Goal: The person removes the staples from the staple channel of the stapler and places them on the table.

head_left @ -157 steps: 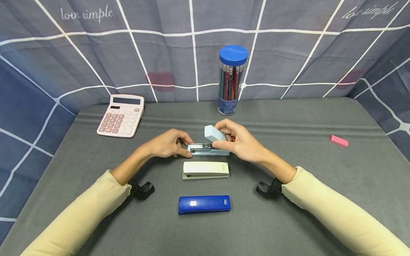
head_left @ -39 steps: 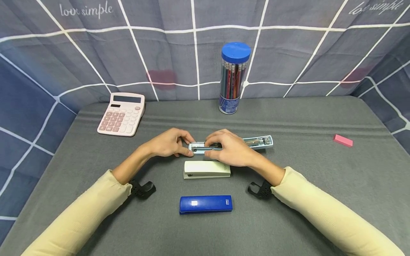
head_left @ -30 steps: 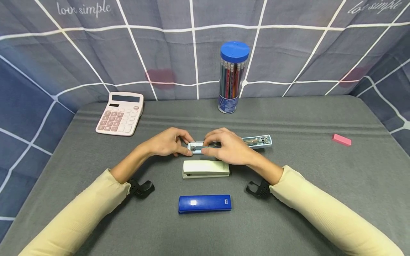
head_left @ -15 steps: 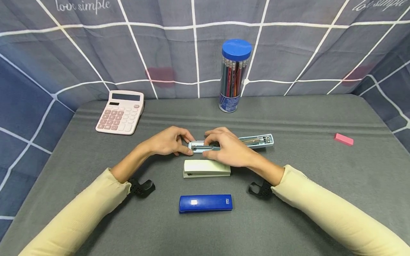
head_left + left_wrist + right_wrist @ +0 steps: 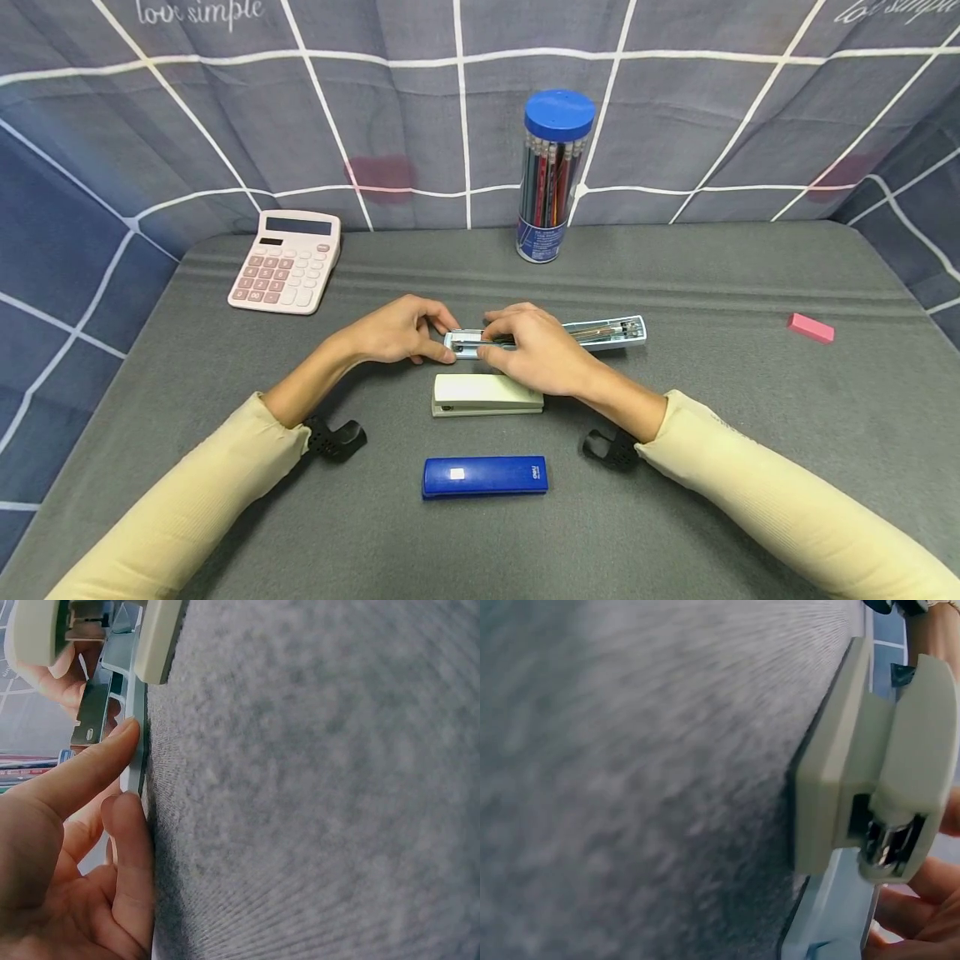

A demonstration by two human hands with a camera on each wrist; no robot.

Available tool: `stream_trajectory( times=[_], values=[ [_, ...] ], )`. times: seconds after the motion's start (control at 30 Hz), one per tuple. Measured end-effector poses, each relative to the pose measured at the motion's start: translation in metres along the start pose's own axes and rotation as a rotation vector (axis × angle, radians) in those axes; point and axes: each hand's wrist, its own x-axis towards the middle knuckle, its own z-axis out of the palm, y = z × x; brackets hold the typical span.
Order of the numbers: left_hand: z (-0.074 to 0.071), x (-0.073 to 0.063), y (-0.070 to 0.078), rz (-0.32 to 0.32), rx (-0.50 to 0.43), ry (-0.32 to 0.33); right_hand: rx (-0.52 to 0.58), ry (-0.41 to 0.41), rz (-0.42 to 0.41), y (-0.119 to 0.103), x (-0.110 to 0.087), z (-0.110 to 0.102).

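A light blue stapler lies swung wide open on the grey table, its top laid back to the right. My left hand pinches the left end of its base, with the thumb on the near side. Over the middle, my right hand grips the stapler between thumb and fingers and hides the hinge area. The left wrist view shows the metal magazine raised above the pale blue base. Just nearer than the hands sits a cream stapler, which also blocks much of the right wrist view.
Nearest me lies a blue stapler. A pink calculator is at the back left, a blue-lidded tub of pencils at the back, and a pink eraser to the right. A checked cloth hangs behind the table.
Several seconds ago my right hand held the light blue stapler's top upright; now that top lies back to the right and the hand is over the middle. Over the last second, the hands barely move.
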Motion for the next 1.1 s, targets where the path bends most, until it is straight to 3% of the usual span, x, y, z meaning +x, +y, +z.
stream_trajectory(
  times=[0.47, 0.87, 1.1],
  values=[
    [-0.0002, 0.0002, -0.0019, -0.001, 0.0, 0.005, 0.309, -0.034, 0.042, 0.0025, 0.0021, -0.0044],
    [-0.0001, 0.0008, -0.0024, -0.007, 0.001, 0.001, 0.27, 0.002, 0.037, 0.0017, -0.0003, -0.0001],
    [-0.0003, 0.0004, -0.0019, -0.006, -0.007, -0.007, 0.338, 0.052, 0.053, 0.0018, 0.0001, 0.0036]
  ],
)
